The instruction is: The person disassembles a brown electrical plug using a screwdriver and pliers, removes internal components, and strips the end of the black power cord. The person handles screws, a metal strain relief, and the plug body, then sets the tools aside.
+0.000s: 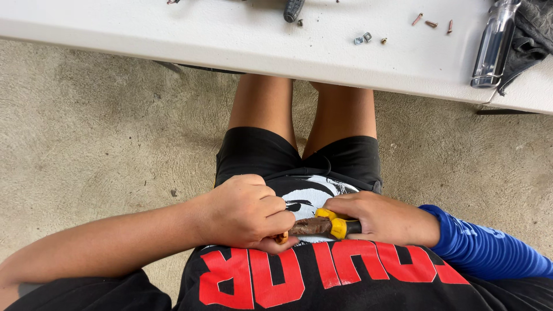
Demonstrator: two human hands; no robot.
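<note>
Close under the camera, against a black shirt with red print, the left hand (pixel 245 212) has its fingers curled tight around a small brown piece (pixel 281 236). The right hand (pixel 385 217), in a blue sleeve, grips the yellow-handled pliers (pixel 322 225), whose rusty head meets that piece. Beyond the knees, screws (pixel 431 23) lie scattered on the white tabletop (pixel 230 40).

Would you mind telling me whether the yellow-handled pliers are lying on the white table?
No, the pliers are held between the left hand and right hand at the person's lap, below the white table.
</note>
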